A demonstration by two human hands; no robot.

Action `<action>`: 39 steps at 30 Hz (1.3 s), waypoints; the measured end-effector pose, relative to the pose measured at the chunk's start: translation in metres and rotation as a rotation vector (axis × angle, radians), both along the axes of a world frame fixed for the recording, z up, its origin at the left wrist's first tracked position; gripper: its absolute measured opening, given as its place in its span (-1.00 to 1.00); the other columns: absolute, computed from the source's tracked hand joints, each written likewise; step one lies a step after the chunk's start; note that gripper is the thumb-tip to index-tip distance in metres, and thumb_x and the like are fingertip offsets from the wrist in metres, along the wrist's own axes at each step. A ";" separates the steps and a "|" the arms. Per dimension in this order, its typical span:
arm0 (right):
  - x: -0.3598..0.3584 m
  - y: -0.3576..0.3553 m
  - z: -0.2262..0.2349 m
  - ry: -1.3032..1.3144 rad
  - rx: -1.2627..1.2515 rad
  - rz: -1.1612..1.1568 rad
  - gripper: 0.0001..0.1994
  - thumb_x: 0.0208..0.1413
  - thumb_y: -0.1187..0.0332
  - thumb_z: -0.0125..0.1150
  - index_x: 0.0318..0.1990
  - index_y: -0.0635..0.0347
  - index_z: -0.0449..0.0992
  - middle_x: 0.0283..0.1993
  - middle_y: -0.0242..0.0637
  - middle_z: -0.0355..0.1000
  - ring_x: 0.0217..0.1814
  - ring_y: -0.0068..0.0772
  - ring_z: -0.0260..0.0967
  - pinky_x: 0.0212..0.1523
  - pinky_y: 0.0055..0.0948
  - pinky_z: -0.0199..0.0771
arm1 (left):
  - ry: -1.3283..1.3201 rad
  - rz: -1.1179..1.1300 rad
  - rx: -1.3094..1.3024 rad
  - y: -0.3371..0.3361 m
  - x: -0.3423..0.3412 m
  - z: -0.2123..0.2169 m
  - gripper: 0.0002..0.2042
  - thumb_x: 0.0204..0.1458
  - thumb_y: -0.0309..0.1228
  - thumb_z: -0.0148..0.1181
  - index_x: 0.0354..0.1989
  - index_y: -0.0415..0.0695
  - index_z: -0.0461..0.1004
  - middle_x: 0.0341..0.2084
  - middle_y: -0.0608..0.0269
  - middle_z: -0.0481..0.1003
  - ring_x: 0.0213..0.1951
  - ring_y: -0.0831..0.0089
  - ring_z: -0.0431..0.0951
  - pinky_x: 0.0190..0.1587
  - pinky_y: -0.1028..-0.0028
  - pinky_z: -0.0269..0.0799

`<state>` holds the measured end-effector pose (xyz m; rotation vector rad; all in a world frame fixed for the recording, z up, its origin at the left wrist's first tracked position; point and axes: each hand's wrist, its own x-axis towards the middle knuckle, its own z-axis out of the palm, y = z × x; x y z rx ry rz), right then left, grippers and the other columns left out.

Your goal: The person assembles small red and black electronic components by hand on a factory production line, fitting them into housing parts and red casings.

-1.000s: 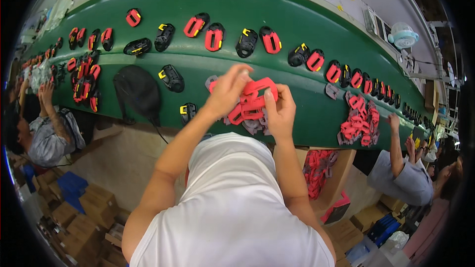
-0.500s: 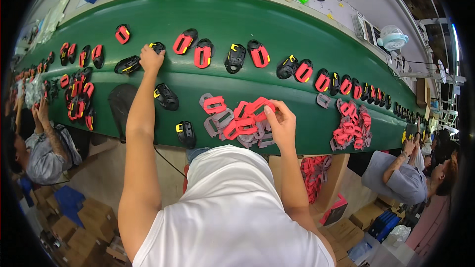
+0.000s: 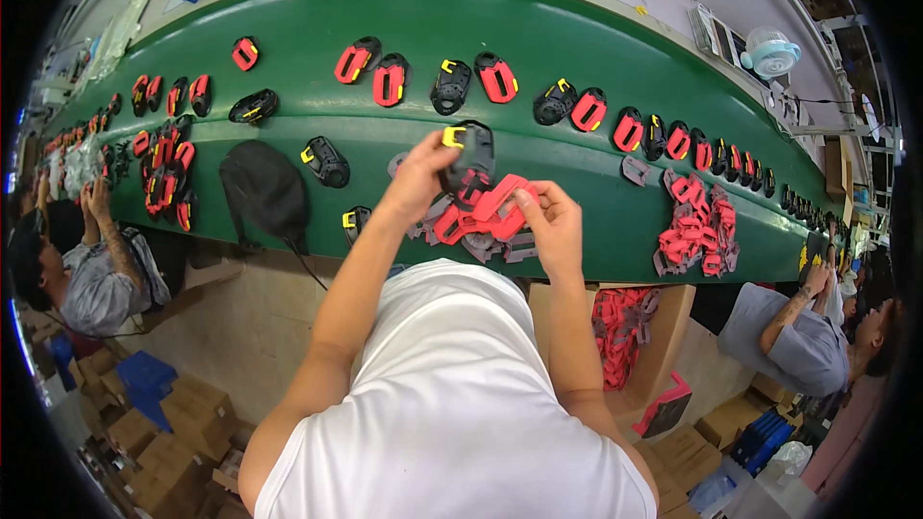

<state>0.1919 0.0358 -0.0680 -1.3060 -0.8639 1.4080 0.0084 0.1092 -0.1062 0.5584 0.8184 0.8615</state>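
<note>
In my left hand (image 3: 415, 181) is a black oval plastic housing with a yellow clip (image 3: 473, 156), raised above the green belt. My right hand (image 3: 558, 223) pinches a red oval frame piece (image 3: 502, 202) between thumb and fingers, close to the housing's lower end. I cannot tell whether the two parts touch. Beneath them lies a pile of loose red and grey frame pieces (image 3: 481, 245). To the left of my left forearm rest another black housing (image 3: 325, 161) and one more (image 3: 356, 222) partly behind that arm.
Housings with red frames (image 3: 389, 82) line the green belt (image 3: 404, 19). A black padded object (image 3: 264, 187) sits at left. More frame pieces are heaped at right (image 3: 694, 226) and in a cardboard box (image 3: 623, 332). Co-workers sit on both sides. A small fan (image 3: 769, 53) stands far right.
My left hand has come back from the far left of the belt, bringing a black housing with it to my right hand. The red frame piece stays in my right hand.
</note>
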 end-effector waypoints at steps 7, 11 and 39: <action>0.021 -0.031 0.049 -0.040 0.226 -0.105 -0.82 0.06 0.57 0.14 -0.17 0.39 0.40 -0.34 -0.21 0.47 -0.31 -0.57 0.41 -0.28 -0.63 0.42 | 0.095 -0.238 0.223 -0.062 0.013 0.038 -0.64 0.18 -0.30 -0.08 0.07 -0.26 0.23 -0.12 0.28 0.35 -0.09 0.61 0.32 -0.01 0.58 0.24; -0.011 -0.034 0.060 -0.023 0.290 -0.140 -0.80 0.00 0.55 0.21 -0.19 0.41 0.44 -0.27 -0.25 0.47 -0.31 -0.63 0.39 -0.28 -0.66 0.41 | -0.064 -0.195 0.131 -0.087 0.008 0.065 -0.63 0.22 -0.24 -0.15 0.06 -0.26 0.23 -0.12 0.29 0.35 -0.07 0.62 0.31 -0.01 0.57 0.23; 0.005 -0.066 0.059 0.308 0.382 0.098 -0.70 -0.06 0.50 0.28 -0.15 0.39 0.40 -0.23 -0.25 0.44 -0.23 -0.55 0.39 -0.18 -0.58 0.41 | 0.598 0.050 1.085 -0.099 0.030 0.114 -0.75 -0.04 -0.40 0.17 -0.28 -0.33 0.38 -0.59 0.10 0.41 -0.63 0.40 0.40 -0.56 0.50 0.28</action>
